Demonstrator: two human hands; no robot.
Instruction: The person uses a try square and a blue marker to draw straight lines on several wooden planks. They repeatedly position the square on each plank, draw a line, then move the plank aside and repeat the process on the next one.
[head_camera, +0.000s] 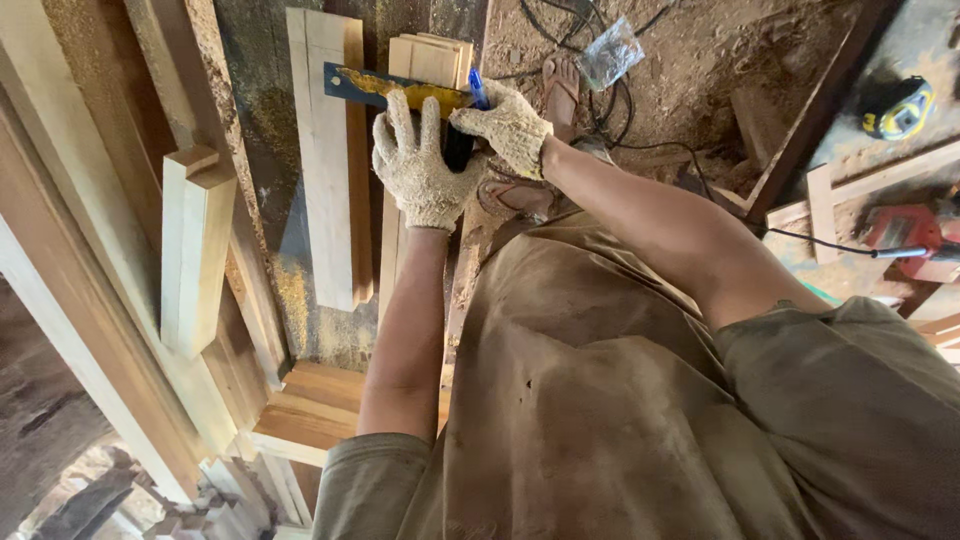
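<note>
Knit-gloved left hand (418, 170) presses a yellowed metal try square (400, 92) flat on pale wooden boards (432, 60), while the gloved right hand (505, 125) pinches a blue pen (478, 92).

Woodworking shop: sawdust floor (700, 60), planks (325, 150), tape measure (898, 108).

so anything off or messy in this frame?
Mostly clutter. Black cables lie tangled on the sawdust-covered floor, close to a sandalled foot. The left hand and right hand hold the square and blue pen squarely on the boards.
</note>
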